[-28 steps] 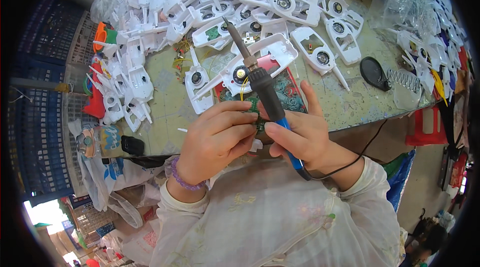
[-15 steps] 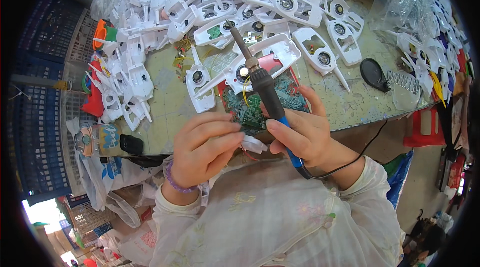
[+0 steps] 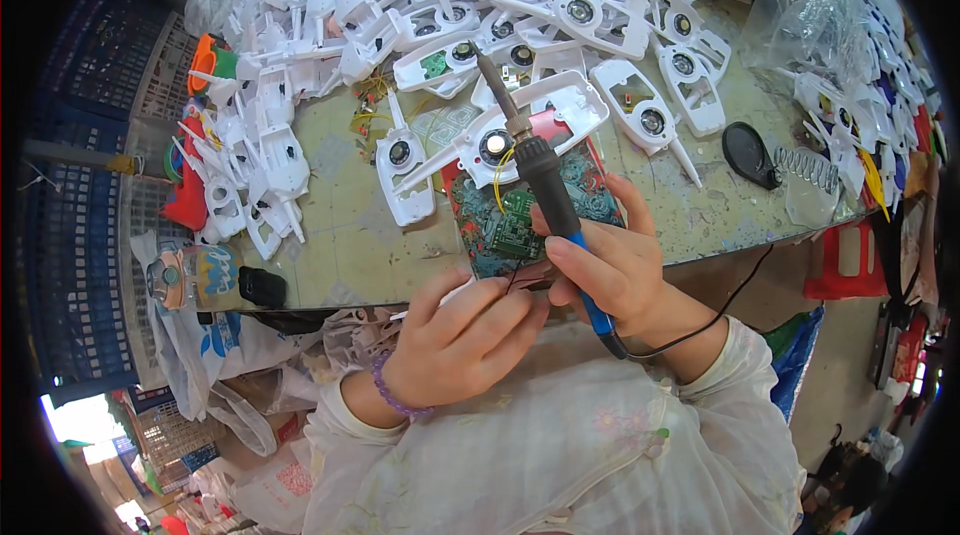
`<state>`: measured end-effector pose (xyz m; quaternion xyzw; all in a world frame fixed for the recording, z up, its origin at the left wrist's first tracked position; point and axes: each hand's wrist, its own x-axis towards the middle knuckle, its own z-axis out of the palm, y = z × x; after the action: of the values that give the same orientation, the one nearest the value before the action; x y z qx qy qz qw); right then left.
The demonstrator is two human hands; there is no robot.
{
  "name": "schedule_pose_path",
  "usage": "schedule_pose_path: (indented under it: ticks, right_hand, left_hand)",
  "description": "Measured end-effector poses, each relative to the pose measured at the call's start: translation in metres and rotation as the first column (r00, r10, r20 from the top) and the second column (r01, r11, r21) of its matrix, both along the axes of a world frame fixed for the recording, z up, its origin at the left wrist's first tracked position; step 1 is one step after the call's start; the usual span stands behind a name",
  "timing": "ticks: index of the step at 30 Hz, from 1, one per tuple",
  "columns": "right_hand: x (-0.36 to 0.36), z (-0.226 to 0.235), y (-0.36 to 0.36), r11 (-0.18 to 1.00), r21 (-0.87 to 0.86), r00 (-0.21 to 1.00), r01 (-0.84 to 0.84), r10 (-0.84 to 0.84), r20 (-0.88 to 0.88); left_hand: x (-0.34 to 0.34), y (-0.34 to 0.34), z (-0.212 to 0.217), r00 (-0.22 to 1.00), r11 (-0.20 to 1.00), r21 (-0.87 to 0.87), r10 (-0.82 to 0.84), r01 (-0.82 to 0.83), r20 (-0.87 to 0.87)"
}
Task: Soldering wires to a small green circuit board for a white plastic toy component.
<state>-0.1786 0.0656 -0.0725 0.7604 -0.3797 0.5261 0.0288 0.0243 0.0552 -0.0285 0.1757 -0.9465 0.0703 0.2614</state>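
Note:
My right hand (image 3: 612, 260) is closed round a soldering iron (image 3: 550, 185) with a black and blue handle, its metal tip slanting up and away to the left. The thumb and fingers of that hand are also at the edge of a green circuit board (image 3: 515, 225), and whether they pinch it I cannot tell. Yellow wires run from the board to the round speaker in a white plastic housing (image 3: 560, 100). Beneath lies a dark, patterned pad (image 3: 475, 197). My left hand (image 3: 465, 340) is closed at the table's near edge over a white plastic piece (image 3: 450, 292), mostly hidden by its fingers; thin wires show beside them.
White housings (image 3: 580, 10) are heaped across the back, with more at the left (image 3: 275, 160) and far right. A black oval holder (image 3: 748, 150) with a coiled spring stands at the right. Near the left edge are a small black object (image 3: 262, 287) and a jar (image 3: 205, 275). A red stool (image 3: 848, 260) stands below.
My left hand has moved right and down, its fingers now covering most of the white piece. The soldering iron and my right hand have hardly shifted. More of the circuit board shows.

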Motion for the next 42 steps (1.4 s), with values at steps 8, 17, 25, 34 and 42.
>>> schedule_pose_path:
  ticks: [8, 17, 25, 34, 42]
  right_hand:
    - [-0.001, -0.002, -0.001, 1.000, 0.003, 1.000, -0.007, 0.007, 0.011]
    - [-0.001, -0.003, -0.001, 1.000, 0.005, 1.000, -0.007, 0.007, 0.021]
    - [-0.001, -0.005, -0.003, 1.000, 0.006, 0.999, -0.023, 0.022, 0.037]
    - [0.002, -0.006, -0.003, 1.000, 0.004, 0.999, -0.020, 0.020, 0.046]
    - [-0.003, -0.004, -0.003, 1.000, -0.002, 0.999, -0.024, 0.024, 0.026]
  left_hand:
    - [-0.014, 0.001, -0.016, 0.974, 0.973, -0.039, 0.227, -0.226, 0.002]
    - [-0.003, -0.003, -0.018, 0.991, 0.986, 0.137, 0.106, -0.094, -0.084]
    - [0.006, -0.005, -0.019, 0.864, 0.916, 0.397, 0.250, -0.065, -0.436]
    - [0.004, -0.013, -0.011, 0.759, 0.835, 0.512, 0.464, -0.203, -0.457]
    - [0.008, -0.058, 0.028, 0.994, 0.926, 0.373, -0.019, 0.058, -0.108]
